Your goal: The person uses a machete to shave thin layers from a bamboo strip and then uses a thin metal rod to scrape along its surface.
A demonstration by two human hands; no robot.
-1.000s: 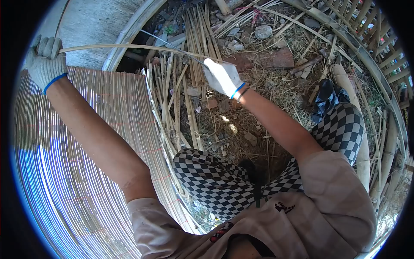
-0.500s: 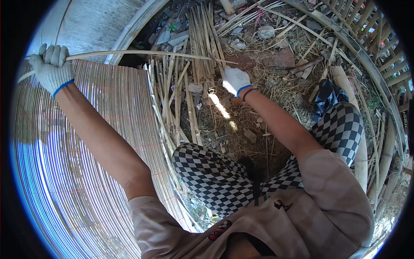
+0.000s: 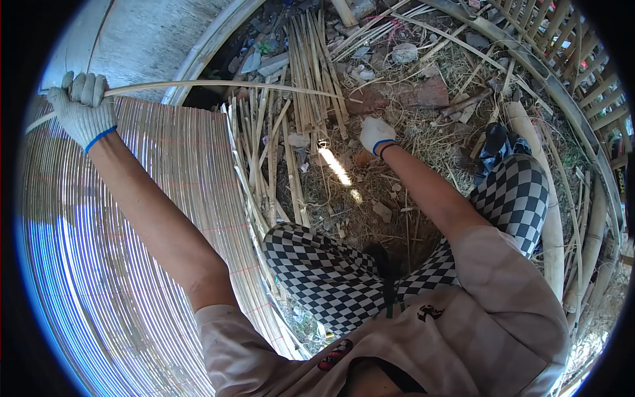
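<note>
My left hand (image 3: 84,109), in a knitted white glove with a blue cuff, is closed around a long thin bamboo strip (image 3: 225,83). The strip bows slightly and reaches across to the right, its far end hanging over the ground. Below and right of that end is my right hand (image 3: 378,134), also gloved, with its fingers curled in and apart from the strip. What those fingers hold, if anything, is hidden. Beneath my left arm spreads a slatted bamboo mat (image 3: 165,172) bound with red thread.
A bundle of split bamboo strips (image 3: 307,73) lies ahead, with more strips (image 3: 294,165) closer in. A reddish brick-like slab (image 3: 423,94), stones and straw cover the ground. A black plastic bag (image 3: 496,149) and a bamboo pole (image 3: 552,198) are on the right, near a lattice (image 3: 598,86).
My right hand has moved right and slightly down, away from the strip's end. My left hand keeps its grip and has shifted only slightly.
</note>
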